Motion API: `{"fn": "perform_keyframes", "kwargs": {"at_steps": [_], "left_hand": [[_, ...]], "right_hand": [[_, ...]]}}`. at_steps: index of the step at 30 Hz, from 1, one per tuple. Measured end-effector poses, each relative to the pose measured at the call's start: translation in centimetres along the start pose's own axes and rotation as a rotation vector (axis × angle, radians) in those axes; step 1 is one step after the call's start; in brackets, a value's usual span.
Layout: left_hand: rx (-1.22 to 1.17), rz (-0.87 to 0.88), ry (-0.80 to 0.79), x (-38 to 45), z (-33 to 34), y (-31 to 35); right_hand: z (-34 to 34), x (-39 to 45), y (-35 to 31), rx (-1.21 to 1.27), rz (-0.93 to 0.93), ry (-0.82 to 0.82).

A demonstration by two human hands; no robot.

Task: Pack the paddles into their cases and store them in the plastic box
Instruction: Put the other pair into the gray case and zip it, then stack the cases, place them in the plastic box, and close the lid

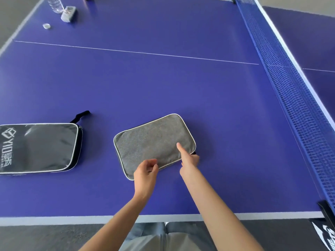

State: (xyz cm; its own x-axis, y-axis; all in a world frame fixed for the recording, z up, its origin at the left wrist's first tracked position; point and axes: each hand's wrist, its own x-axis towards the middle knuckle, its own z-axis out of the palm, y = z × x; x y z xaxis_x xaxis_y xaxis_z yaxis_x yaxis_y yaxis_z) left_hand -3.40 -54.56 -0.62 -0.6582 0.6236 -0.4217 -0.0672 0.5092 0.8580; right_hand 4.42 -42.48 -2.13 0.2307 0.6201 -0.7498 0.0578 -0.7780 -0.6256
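Both our hands work the grey case (154,142) near the table (163,78) edge: left hand (145,175) pinches its near seam, right hand (188,161) presses one finger on top. Soft fabric, probably light; best gripped along the piped rim. Black case (38,147) lies well left

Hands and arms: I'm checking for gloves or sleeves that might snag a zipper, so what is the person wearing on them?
Nothing. The left hand and right hand are bare, with no gloves, rings, watch or bands showing. Both forearms are uncovered to the bottom edge of the picture; no sleeve comes into view. Nails look short and unpainted.
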Motion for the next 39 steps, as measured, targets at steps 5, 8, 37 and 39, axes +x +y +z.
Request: {"fn": "perform_keyframes", "kwargs": {"at_steps": [5,8,37,39], "left_hand": [[0.063,-0.015,-0.048,0.9,-0.4,0.8],[0.055,-0.044,-0.071,1.3,-1.0,1.3],[-1.298,-0.713,0.378,3.2,-1.6,3.9],[-1.284,-0.702,0.387,3.4,-3.0,3.9]], "right_hand": [[1.2,-0.2,-2.2,0.056,0.162,-0.087],[1.9,-0.6,-3.2,-0.036,0.149,-0.141],[2.7,-3.0,-0.4,0.302,0.116,-0.565],[3.5,-4.0,-0.5,0.307,0.095,-0.591]]}}
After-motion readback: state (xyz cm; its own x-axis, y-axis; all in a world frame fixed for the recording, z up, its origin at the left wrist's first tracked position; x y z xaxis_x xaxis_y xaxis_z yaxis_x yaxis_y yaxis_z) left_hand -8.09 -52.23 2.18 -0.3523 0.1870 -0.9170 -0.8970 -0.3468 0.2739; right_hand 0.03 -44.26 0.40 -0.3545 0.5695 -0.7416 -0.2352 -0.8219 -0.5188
